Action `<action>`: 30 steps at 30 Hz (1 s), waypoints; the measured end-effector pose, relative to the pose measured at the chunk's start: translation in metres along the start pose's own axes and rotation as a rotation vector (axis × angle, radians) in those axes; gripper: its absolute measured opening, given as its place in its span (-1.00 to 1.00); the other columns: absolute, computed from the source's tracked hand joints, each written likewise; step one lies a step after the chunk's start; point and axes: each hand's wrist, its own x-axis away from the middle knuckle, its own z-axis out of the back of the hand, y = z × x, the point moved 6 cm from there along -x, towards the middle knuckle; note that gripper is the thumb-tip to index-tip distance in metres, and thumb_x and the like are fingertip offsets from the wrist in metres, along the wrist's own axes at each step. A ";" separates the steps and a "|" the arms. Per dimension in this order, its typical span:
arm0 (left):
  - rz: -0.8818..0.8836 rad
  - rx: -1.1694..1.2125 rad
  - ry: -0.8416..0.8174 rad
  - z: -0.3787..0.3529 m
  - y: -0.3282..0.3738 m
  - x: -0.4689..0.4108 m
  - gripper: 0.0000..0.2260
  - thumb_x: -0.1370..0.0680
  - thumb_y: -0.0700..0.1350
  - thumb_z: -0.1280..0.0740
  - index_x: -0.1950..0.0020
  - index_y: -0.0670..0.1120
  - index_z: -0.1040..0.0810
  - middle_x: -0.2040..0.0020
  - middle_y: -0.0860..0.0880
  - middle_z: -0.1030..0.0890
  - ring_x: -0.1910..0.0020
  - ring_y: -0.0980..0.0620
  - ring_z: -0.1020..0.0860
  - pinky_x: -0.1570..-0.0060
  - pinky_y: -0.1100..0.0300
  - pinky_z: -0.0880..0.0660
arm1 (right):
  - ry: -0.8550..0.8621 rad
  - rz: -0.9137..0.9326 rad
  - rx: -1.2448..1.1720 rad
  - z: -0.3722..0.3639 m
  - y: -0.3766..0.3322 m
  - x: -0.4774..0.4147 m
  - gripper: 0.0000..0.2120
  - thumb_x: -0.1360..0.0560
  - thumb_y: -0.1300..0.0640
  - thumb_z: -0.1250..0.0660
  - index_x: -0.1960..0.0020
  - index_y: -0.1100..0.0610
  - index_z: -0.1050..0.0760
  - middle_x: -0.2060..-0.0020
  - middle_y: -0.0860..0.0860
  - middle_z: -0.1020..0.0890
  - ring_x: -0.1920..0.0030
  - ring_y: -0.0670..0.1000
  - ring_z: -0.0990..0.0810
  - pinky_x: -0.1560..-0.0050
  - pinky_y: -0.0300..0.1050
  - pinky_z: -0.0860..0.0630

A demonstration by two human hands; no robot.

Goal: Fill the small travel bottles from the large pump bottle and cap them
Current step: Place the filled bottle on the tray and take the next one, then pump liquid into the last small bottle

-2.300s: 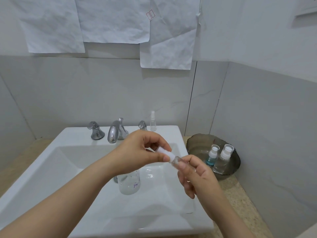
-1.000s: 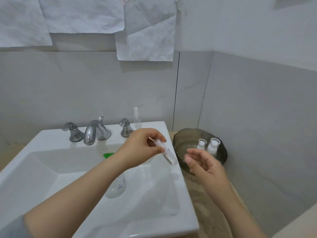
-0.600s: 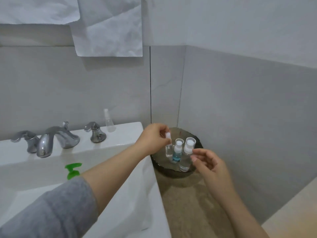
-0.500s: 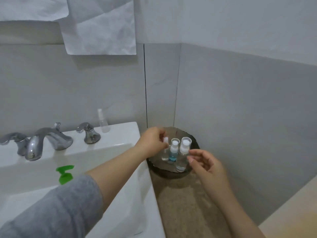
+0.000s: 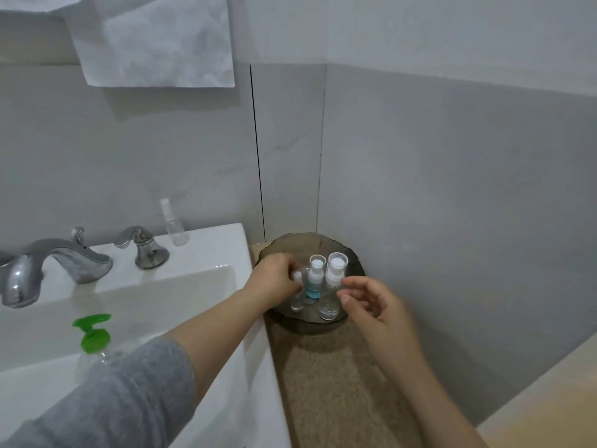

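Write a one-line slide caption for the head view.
Left hand holds a small capped bottle in the dish beside two spray bottles; right hand open.

The small bottle (image 5: 296, 303) in my left grip (image 5: 274, 282) is clear, smooth plastic. The faucet (image 5: 55, 260) is shiny metal, the sink (image 5: 206, 248) glossy white, the tabletop (image 5: 323, 383) grainy and matt, my sleeve (image 5: 113, 409) grey cloth.

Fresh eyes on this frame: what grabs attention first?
The left hand pinches a small capped bottle upright in the dark dish at the counter corner, beside a blue-liquid bottle and a taller clear bottle. The right hand hovers open just right of them. A green pump head stands in the sink, lower left.
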 end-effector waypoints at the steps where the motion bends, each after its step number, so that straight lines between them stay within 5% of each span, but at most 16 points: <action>1: 0.000 0.008 -0.004 0.001 -0.001 0.001 -0.90 -0.47 -0.17 -0.42 0.10 -0.04 -0.52 0.08 -0.05 -0.61 0.10 -0.06 -0.56 0.16 0.17 -0.43 | 0.003 -0.001 -0.008 -0.001 -0.001 0.000 -0.80 -0.51 0.26 -0.38 0.02 -0.03 -0.60 0.17 -0.04 -0.67 0.24 -0.22 -0.60 0.16 -0.29 -0.51; 6: -0.010 0.115 0.062 0.027 -0.007 0.014 -0.71 -0.44 -0.08 -0.54 -0.11 -0.08 -0.58 0.06 0.07 -0.54 0.07 0.06 -0.52 0.08 0.26 -0.41 | -0.007 0.023 -0.025 -0.011 -0.014 0.004 -0.79 -0.50 0.28 -0.38 0.03 -0.03 -0.60 0.17 -0.03 -0.68 0.22 -0.18 -0.61 0.16 -0.30 -0.52; 13: -0.003 0.263 0.222 0.098 -0.043 0.053 -0.90 -0.50 -0.16 -0.46 0.03 -0.01 -0.60 0.07 0.07 -0.65 0.11 0.09 -0.63 0.03 0.18 -0.57 | -0.054 0.051 -0.040 -0.047 -0.034 0.005 -0.84 -0.50 0.25 -0.38 0.01 0.01 -0.61 0.14 -0.01 -0.69 0.12 -0.06 -0.65 0.09 -0.19 -0.58; 21: 0.093 0.246 0.340 0.171 -0.111 0.076 -0.87 -0.50 -0.20 -0.43 0.02 0.00 -0.59 0.05 0.06 -0.65 0.12 0.14 -0.63 0.04 0.16 -0.58 | -0.198 0.037 -0.027 -0.142 -0.042 -0.005 -0.81 -0.51 0.25 -0.36 0.02 -0.03 -0.59 0.13 0.01 -0.68 0.10 0.02 -0.63 0.03 -0.03 -0.59; 30: 0.116 0.070 0.338 0.204 -0.128 0.014 -0.55 -0.50 -0.15 -0.45 -0.36 -0.12 -0.46 -0.27 -0.07 -0.49 -0.14 -0.06 -0.55 -0.14 0.14 -0.46 | -0.237 0.048 0.012 -0.191 -0.038 -0.042 -0.80 -0.50 0.21 -0.36 0.06 -0.10 -0.58 0.14 0.00 -0.68 0.11 0.04 -0.61 0.01 0.05 -0.59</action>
